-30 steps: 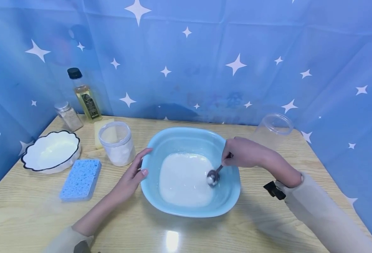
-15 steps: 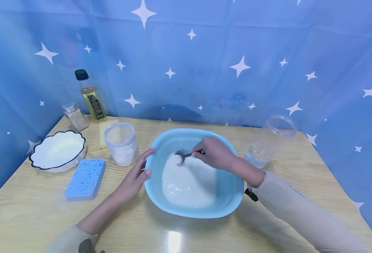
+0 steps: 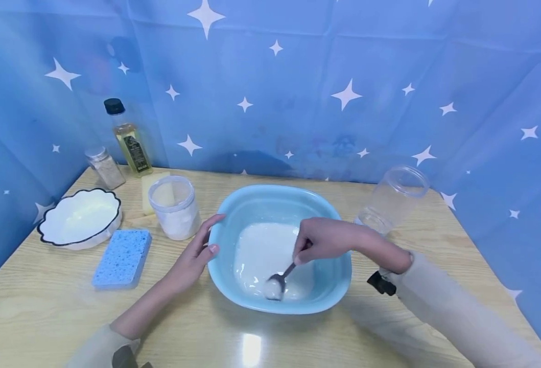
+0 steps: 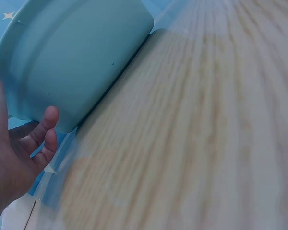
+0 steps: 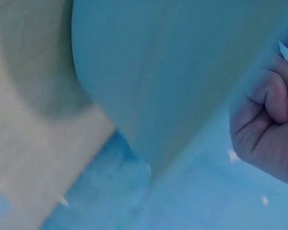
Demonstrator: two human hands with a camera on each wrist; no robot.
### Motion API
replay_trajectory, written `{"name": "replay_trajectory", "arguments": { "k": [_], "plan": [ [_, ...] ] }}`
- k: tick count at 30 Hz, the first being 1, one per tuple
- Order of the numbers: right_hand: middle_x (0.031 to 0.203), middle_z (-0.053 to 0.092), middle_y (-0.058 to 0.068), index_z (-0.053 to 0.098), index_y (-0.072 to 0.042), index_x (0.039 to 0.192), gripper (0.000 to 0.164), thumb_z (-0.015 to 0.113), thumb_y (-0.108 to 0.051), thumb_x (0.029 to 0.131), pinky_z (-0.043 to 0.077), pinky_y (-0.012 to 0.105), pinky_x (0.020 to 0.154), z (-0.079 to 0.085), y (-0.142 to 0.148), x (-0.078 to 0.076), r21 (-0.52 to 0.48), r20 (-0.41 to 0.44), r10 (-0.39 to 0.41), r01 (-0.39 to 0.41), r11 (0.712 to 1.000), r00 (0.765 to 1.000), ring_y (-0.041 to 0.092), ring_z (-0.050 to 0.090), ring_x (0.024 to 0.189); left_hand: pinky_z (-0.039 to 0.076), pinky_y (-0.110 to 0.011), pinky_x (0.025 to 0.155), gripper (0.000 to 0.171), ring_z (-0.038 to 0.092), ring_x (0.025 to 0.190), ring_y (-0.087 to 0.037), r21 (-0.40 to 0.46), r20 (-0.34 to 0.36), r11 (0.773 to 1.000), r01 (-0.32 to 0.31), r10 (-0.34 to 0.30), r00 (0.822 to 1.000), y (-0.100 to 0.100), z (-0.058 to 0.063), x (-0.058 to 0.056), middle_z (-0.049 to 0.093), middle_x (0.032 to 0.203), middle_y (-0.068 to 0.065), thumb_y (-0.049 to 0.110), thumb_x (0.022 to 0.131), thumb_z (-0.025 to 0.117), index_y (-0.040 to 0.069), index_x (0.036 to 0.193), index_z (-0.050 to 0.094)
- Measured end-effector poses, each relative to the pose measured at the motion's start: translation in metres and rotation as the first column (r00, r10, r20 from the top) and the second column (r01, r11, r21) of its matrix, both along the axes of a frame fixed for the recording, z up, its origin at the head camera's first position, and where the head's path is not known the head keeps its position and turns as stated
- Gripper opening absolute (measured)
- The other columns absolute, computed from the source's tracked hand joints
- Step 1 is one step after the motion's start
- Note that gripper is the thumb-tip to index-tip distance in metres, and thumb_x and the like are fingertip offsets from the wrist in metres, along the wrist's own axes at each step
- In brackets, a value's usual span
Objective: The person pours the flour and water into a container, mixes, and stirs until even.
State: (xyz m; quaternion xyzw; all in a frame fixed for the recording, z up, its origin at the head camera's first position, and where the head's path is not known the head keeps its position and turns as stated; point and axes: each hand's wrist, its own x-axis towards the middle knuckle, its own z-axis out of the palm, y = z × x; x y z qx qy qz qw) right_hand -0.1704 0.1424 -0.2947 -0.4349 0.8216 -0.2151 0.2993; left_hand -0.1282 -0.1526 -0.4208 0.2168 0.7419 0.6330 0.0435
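Note:
A light blue basin (image 3: 330, 286) with white liquid (image 3: 263, 250) stands on the wooden table. My right hand (image 3: 327, 238) reaches over its right side and grips the handle of a metal spoon (image 3: 277, 279), whose bowl is in the liquid near the front wall. In the right wrist view, that hand's fingers (image 5: 273, 96) are curled, and the basin wall hides the spoon. My left hand (image 3: 192, 260) is at the basin's left side, thumb and forefinger resting at the rim. In the left wrist view, its other fingers (image 4: 47, 139) are loosely bent beside the outer wall.
Left of the basin stand a clear jar of white powder (image 3: 178, 220), a blue sponge (image 3: 122, 259) and a white scalloped dish (image 3: 79, 220). Behind them are a shaker jar (image 3: 106, 168), an oil bottle (image 3: 134, 151) and a pale yellow sponge (image 3: 148, 191). A clear plastic cup (image 3: 392, 197) stands back right.
My right hand has swept the spoon round in the liquid, from the right side to the back left, then to the front. My left hand has stayed at the rim.

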Motion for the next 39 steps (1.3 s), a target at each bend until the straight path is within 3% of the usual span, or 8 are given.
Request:
{"name": "replay_trajectory", "arguments": {
  "k": [3, 9, 15, 18, 22, 29, 34, 39],
  "plan": [
    [0.047, 0.03, -0.013, 0.07, -0.011, 0.064, 0.024, 0.06, -0.003, 0.085, 0.024, 0.017, 0.047, 0.011, 0.01, -0.003, 0.071, -0.026, 0.005, -0.003, 0.997, 1.0, 0.003, 0.023, 0.045, 0.054, -0.032, 0.078, 0.051, 0.047, 0.115, -0.041, 0.004, 0.001, 1.0, 0.004, -0.004, 1.0, -0.001, 0.0, 0.0, 0.033, 0.141, -0.02, 0.016, 0.099, 0.04, 0.027, 0.146, 0.024],
    [0.049, 0.021, -0.009, 0.049, -0.015, 0.05, 0.037, 0.056, 0.001, 0.083, 0.024, 0.021, 0.05, 0.026, 0.026, -0.01, 0.166, -0.169, -0.111, 0.14, 0.976, 0.979, 0.008, 0.016, 0.049, 0.054, -0.033, 0.078, 0.05, 0.047, 0.114, -0.041, 0.012, -0.005, 1.0, 0.008, -0.008, 1.0, 0.0, 0.0, -0.001, 0.034, 0.14, -0.021, 0.015, 0.099, 0.04, 0.025, 0.146, 0.024],
    [0.049, 0.022, -0.007, 0.045, -0.017, 0.05, 0.042, 0.06, -0.003, 0.087, 0.026, 0.024, 0.051, 0.015, 0.022, -0.02, 0.05, -0.428, -0.252, 0.301, 0.952, 0.868, 0.009, 0.018, 0.048, 0.054, -0.033, 0.076, 0.05, 0.048, 0.111, -0.042, 0.015, -0.025, 1.0, 0.003, -0.003, 1.0, 0.002, 0.0, -0.001, 0.036, 0.137, -0.023, 0.013, 0.099, 0.04, 0.023, 0.145, 0.026],
    [0.049, 0.035, -0.008, 0.062, -0.013, 0.058, 0.03, 0.062, -0.006, 0.088, 0.026, 0.024, 0.049, 0.002, 0.013, -0.026, -0.035, -0.463, -0.286, 0.305, 0.952, 0.839, 0.008, 0.021, 0.046, 0.054, -0.033, 0.076, 0.05, 0.049, 0.11, -0.042, 0.017, -0.034, 1.0, 0.004, -0.003, 0.999, 0.002, 0.0, -0.001, 0.037, 0.135, -0.024, 0.012, 0.098, 0.041, 0.022, 0.145, 0.026],
    [0.059, 0.059, -0.005, 0.075, -0.007, 0.088, 0.013, 0.063, -0.012, 0.088, 0.028, 0.022, 0.047, -0.012, -0.005, -0.025, -0.119, -0.416, -0.248, 0.218, 0.969, 0.875, 0.006, 0.028, 0.044, 0.054, -0.033, 0.076, 0.05, 0.048, 0.111, -0.043, 0.014, -0.041, 1.0, 0.0, 0.0, 0.999, 0.002, 0.0, -0.001, 0.035, 0.137, -0.023, 0.012, 0.098, 0.04, 0.022, 0.145, 0.026],
    [0.066, 0.065, -0.01, 0.076, -0.01, 0.091, 0.012, 0.065, -0.013, 0.087, 0.027, 0.017, 0.046, -0.011, -0.016, -0.004, -0.096, -0.129, -0.072, 0.06, 0.994, 0.989, 0.001, 0.032, 0.047, 0.054, -0.034, 0.076, 0.051, 0.047, 0.113, -0.043, 0.017, -0.049, 1.0, 0.009, -0.008, 0.999, 0.003, 0.001, -0.001, 0.033, 0.14, -0.022, 0.011, 0.098, 0.04, 0.022, 0.145, 0.026],
    [0.049, 0.045, -0.015, 0.074, -0.014, 0.073, 0.018, 0.063, -0.008, 0.086, 0.024, 0.016, 0.046, 0.007, -0.003, 0.002, 0.04, -0.044, -0.003, 0.005, 0.999, 0.999, 0.001, 0.027, 0.045, 0.054, -0.033, 0.076, 0.05, 0.048, 0.112, -0.042, 0.012, -0.04, 1.0, 0.003, -0.002, 0.999, 0.002, 0.002, -0.001, 0.036, 0.137, -0.023, 0.012, 0.098, 0.04, 0.023, 0.145, 0.025],
    [0.046, 0.02, -0.01, 0.044, -0.015, 0.047, 0.038, 0.056, 0.002, 0.079, 0.02, 0.02, 0.048, 0.027, 0.012, -0.002, 0.203, -0.128, -0.066, 0.091, 0.975, 0.99, 0.007, 0.015, 0.047, 0.054, -0.033, 0.077, 0.05, 0.048, 0.112, -0.042, 0.004, -0.029, 1.0, 0.002, -0.001, 1.0, 0.001, 0.002, -0.001, 0.035, 0.137, -0.022, 0.013, 0.099, 0.039, 0.024, 0.145, 0.025]
  ]
}}
